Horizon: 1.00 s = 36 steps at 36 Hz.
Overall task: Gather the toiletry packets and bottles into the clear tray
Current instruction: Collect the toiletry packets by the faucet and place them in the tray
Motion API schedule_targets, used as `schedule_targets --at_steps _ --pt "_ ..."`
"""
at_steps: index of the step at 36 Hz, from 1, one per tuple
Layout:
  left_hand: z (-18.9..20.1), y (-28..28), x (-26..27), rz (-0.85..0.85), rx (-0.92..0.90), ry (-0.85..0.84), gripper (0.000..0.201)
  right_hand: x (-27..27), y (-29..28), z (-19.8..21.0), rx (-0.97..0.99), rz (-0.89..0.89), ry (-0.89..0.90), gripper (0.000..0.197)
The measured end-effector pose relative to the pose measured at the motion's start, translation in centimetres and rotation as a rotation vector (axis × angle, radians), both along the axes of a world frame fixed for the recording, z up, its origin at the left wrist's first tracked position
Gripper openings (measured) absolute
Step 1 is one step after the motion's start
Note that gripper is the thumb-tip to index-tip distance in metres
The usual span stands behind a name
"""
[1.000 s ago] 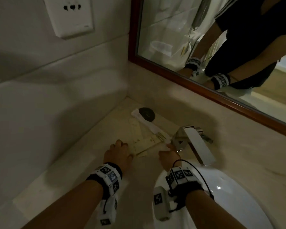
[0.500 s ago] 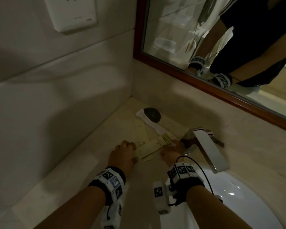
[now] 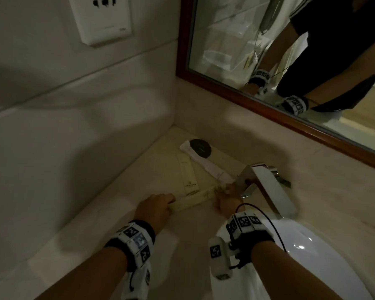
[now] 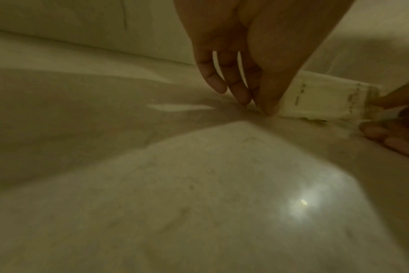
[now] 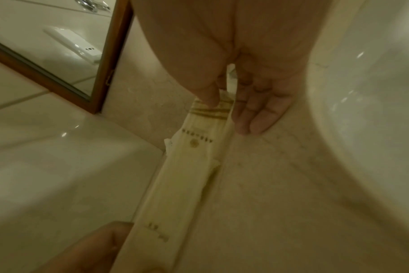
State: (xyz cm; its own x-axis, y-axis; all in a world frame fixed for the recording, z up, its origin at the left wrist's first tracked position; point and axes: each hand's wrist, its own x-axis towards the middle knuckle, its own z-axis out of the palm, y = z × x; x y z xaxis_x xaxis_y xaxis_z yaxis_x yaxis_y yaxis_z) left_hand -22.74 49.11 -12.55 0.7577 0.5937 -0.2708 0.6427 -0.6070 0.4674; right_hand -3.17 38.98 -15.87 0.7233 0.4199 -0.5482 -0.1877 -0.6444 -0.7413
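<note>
— Where are we?

— Gathering step. My left hand and right hand each pinch one end of a long cream packet, fingers curled onto it, low over the surface near its back left corner.

— Anything else loose?

— A second packet and a white sachet lie further into that corner, beside the tap. I can't see the tray.

— Next?

— I'd judge: lift the packet level, find the tray, lay it in flat.
</note>
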Motion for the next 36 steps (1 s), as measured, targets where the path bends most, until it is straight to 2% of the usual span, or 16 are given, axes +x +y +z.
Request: schedule_targets --at_steps 2,5,7,11,16,21,27,32,36 --pt "0.5 -0.2 -0.7 0.058 -0.069 -0.017 0.023 -0.8 -0.9 1.1 -0.042 0.030 0.012 0.039" --pt "1.0 -0.8 -1.6 0.152 -0.158 -0.050 0.021 -1.9 -2.3 2.9 -0.058 0.048 -0.006 0.016" --pt "1.2 -1.2 -1.9 0.192 -0.210 -0.065 0.021 -2.5 -3.6 3.1 -0.079 0.035 -0.034 0.010" --pt "1.9 -2.7 -2.1 0.257 -0.236 -0.121 0.017 -2.6 -6.2 2.6 -0.088 -0.013 -0.083 0.032" --pt "3.3 -6.0 -1.7 0.258 -0.260 -0.185 0.021 -2.7 -10.3 5.0 -0.197 0.115 -0.119 0.021" --pt "4.2 -10.0 -0.8 0.224 -0.300 -0.212 0.021 -2.6 -15.3 7.1 -0.261 0.146 -0.173 0.016" --pt "4.9 -15.5 1.4 0.131 -0.315 -0.216 0.022 -1.6 -22.1 7.3 -0.277 0.057 -0.237 0.032" --pt "5.1 -20.4 3.7 0.051 -0.355 -0.221 0.023 -0.9 -28.7 7.8 -0.286 -0.019 -0.259 0.024" --pt "5.0 -24.7 6.0 -0.041 -0.366 -0.222 0.020 -0.1 -34.2 8.6 -0.299 -0.074 -0.215 0.027"
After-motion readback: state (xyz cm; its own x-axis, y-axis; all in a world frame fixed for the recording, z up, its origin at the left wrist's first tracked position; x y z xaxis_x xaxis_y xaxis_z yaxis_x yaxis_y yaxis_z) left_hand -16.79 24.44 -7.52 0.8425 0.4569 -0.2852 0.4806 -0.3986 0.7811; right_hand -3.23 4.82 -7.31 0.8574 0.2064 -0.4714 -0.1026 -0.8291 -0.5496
